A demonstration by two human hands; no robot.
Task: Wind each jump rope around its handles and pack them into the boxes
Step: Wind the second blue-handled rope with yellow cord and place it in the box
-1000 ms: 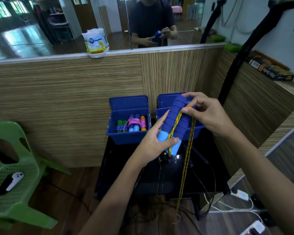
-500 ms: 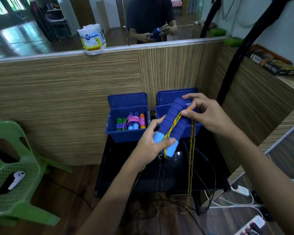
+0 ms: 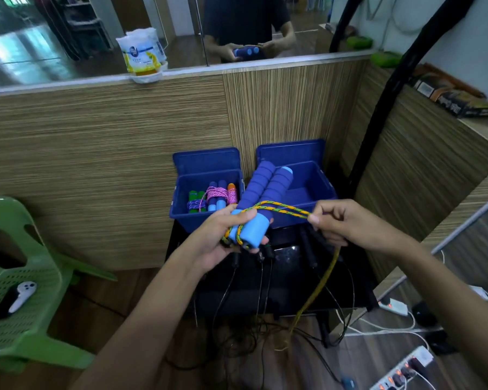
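My left hand (image 3: 220, 240) grips two blue foam handles (image 3: 268, 190) held side by side, their light-blue ends toward me. A yellow and green braided rope (image 3: 279, 208) runs from the handle ends across to my right hand (image 3: 347, 223), which pinches it, and the slack hangs down to the floor. Two open blue boxes stand behind on a black table (image 3: 288, 280): the left box (image 3: 181, 201) holds several wound ropes with coloured handles, the right box (image 3: 319, 178) shows a bare bottom. Black ropes with black handles (image 3: 307, 246) lie on the table under my hands.
A wood-grain partition with a mirror on top rises behind the boxes. A green plastic chair (image 3: 17, 291) with a white controller stands at left. Tangled cords lie on the floor below the table, and power strips (image 3: 400, 370) sit at lower right. A black pole leans at right.
My right hand left the top of the handles and pulled the rope out to the right. My left hand tilted the handles, whose far ends now point over the boxes.
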